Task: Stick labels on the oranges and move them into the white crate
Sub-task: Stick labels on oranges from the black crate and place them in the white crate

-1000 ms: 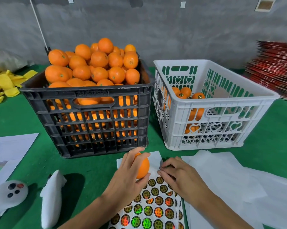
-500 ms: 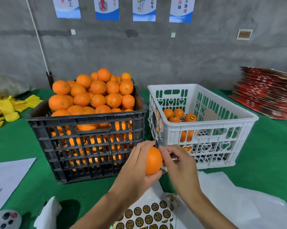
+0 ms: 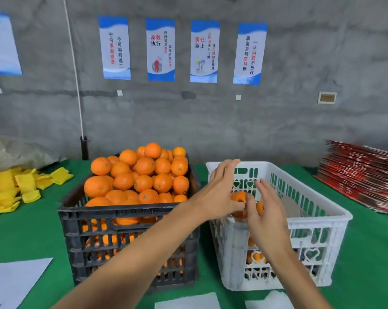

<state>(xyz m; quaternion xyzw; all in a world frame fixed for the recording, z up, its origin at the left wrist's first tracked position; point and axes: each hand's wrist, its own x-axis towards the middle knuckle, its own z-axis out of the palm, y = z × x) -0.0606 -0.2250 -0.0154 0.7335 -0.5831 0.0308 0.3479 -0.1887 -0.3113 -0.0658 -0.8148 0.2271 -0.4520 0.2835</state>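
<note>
1. Head view, surface and room: a green table runs up to a grey concrete wall hung with four blue-and-white posters. A white cord drops down the wall to a dark post behind the black crate, which is heaped with oranges. The white crate stands just beside it on the right. Yellow foam sleeves lie far left, a stack of red cartons far right, and white paper sheets sit at the near edge.

2. Head view, hidden or unclear: both hands are above the white crate's near left corner. The left hand has its fingers spread straight. The right hand also has straight, relaxed fingers. Between them a blurred orange shows inside the crate; whether the left thumb touches it I cannot tell. Other oranges show only through the crate slots. The bottom papers are cut off by the frame.

3. Head view, edges and room: the crates nearly touch. Bare green cloth lies right of the white crate, before the red cartons.
</note>
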